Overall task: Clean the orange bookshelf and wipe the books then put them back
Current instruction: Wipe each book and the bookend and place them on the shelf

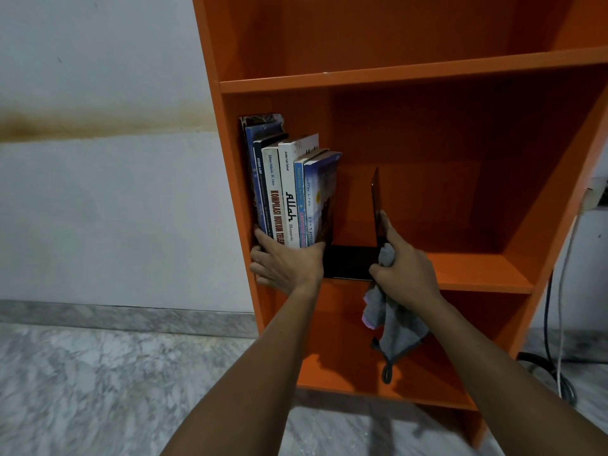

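Note:
The orange bookshelf [388, 77] fills the right of the view. Several books [291, 192] stand upright at the left end of its middle shelf. My left hand [289, 263] clasps the bottom of this row, thumb on the right side and fingers on the left. A black L-shaped bookend [375, 205] stands to the right of the books, its flat base reaching toward them. My right hand [404, 268] grips the bookend's upright plate and also holds a grey cloth [393, 320], which hangs down in front of the lower shelf.
The shelf to the right of the bookend is bare, as are the top and bottom shelves. A pale stained wall [115, 192] stands to the left. The floor [98, 390] is grey marble tile. Cables [556, 324] hang beside the bookshelf's right side.

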Motion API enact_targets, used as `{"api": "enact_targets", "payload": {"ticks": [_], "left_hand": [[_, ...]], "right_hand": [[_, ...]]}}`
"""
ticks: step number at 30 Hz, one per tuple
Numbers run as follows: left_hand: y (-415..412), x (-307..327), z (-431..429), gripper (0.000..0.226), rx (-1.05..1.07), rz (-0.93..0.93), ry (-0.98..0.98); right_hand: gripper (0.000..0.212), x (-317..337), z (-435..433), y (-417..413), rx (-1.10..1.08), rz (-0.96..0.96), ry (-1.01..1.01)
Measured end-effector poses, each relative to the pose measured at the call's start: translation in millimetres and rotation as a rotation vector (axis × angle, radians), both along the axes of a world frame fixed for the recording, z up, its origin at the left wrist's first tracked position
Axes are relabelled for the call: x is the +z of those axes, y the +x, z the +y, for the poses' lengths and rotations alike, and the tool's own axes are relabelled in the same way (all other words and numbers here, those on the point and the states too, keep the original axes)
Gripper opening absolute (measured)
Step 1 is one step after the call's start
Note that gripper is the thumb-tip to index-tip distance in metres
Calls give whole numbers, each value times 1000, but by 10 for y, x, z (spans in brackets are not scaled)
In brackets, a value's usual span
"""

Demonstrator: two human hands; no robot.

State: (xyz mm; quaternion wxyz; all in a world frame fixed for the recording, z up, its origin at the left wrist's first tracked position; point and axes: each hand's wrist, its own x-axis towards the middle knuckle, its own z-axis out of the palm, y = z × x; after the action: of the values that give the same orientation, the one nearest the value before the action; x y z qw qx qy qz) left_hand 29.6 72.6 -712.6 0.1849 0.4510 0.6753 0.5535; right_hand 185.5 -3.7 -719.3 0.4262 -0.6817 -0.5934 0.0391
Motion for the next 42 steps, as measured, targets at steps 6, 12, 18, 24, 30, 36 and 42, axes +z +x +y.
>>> {"api": "enact_targets", "payload": {"ticks": [6,12,18,24,30,36,42], "left_hand": [[-24,37,37,120,-11,4,-66],[-13,84,40,116,-70,-25,-86],[-129,147,54,110,-91,113,-94],[-58,284,23,114,-46,62,-156],[7,369,26,109,-7,42,-177],[-26,401,24,109,-30,62,-175],[-208,301,-20,116,-150,31,-107]], "right_hand": [[104,4,8,23,14,11,0],[104,18,-1,38,6,13,-11],[103,60,-3,-65,-3,-92,19],[102,8,103,-262,19,-76,38],[94,31,338,-392,36,-75,-18],[22,34,500,-607,94,23,-101],[51,99,583,-448,375,411,-195]]}}
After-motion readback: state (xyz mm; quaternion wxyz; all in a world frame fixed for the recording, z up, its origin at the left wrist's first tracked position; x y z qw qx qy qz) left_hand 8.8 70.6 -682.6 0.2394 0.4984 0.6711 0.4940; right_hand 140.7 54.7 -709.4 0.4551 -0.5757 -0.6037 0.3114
